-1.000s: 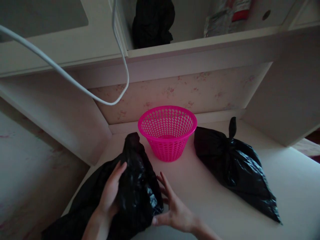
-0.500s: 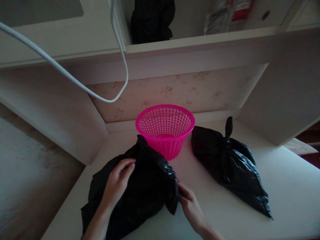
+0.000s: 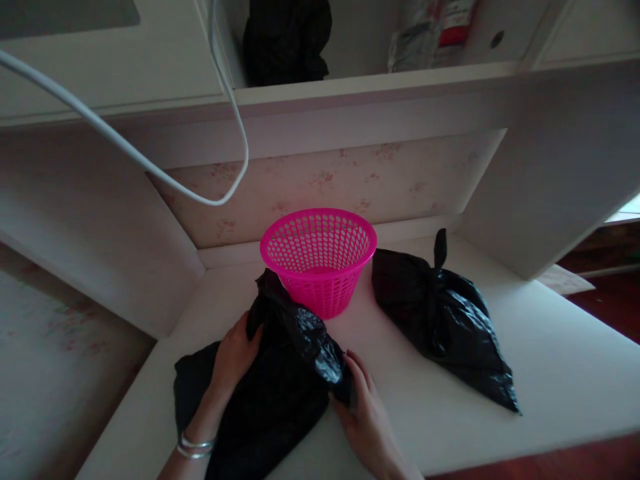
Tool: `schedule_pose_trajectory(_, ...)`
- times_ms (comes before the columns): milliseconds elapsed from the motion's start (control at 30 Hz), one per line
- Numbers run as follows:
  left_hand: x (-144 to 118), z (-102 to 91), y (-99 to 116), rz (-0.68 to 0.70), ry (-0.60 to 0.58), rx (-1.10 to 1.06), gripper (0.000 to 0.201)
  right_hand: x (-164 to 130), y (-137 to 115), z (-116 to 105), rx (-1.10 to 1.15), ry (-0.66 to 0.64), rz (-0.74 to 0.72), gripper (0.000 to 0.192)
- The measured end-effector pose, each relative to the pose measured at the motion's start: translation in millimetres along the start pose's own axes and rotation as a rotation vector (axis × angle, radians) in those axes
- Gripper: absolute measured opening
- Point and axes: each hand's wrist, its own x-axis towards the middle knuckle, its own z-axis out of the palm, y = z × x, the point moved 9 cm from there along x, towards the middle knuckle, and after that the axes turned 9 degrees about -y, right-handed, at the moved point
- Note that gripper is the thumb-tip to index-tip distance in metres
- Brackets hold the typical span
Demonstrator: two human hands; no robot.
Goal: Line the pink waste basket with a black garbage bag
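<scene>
A black plastic bag (image 3: 280, 393) lies in front of me on the white desktop, its rim bunched toward the back. My left hand (image 3: 236, 355) grips the bag's rim on the left, fingers curled into the plastic. On the other side, my right hand (image 3: 361, 413) pinches the shiny right edge between thumb and fingers. What is inside the bag is hidden. Just behind it stands a pink mesh basket (image 3: 345, 293), with nothing visible in it. A second black bag (image 3: 440, 313), knotted at its top, rests to the right of the basket.
White desktop (image 3: 400, 427) runs between two side panels, backed by a floral wall (image 3: 325, 180). Overhead, a shelf (image 3: 375, 83) holds a dark bundle (image 3: 287, 43) and a red-and-clear package (image 3: 455, 27). A white cable (image 3: 125, 143) hangs in a loop at the upper left.
My left hand has closed on the bag's left rim, and my right hand has moved onto its right edge. The rim is pulled back and more gathered. The view has shifted slightly right.
</scene>
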Motion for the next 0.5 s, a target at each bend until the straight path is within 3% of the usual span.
schedule_pose_trajectory(133,-12.4,1.5,-19.7,-0.102,-0.046,-0.198,0.043,20.2,17.4,-33.4,0.215,0.151,0.037,0.038)
schedule_pose_trajectory(267,-25.5,-10.4,-37.9,-0.183,-0.077,-0.555,0.046,25.9,27.0,-77.8,0.451,0.240,0.145,0.048)
schedule_pose_trajectory(367,-33.5,-27.1,-54.3,-0.271,-0.017,-0.795,0.042,23.0,23.2,-99.8,0.563,0.243,0.203,0.050)
schedule_pose_trajectory(500,-37.9,-48.6,-66.6,-0.360,0.049,-0.939,0.031,23.3,3.6,-120.2,0.671,0.175,0.203,0.050)
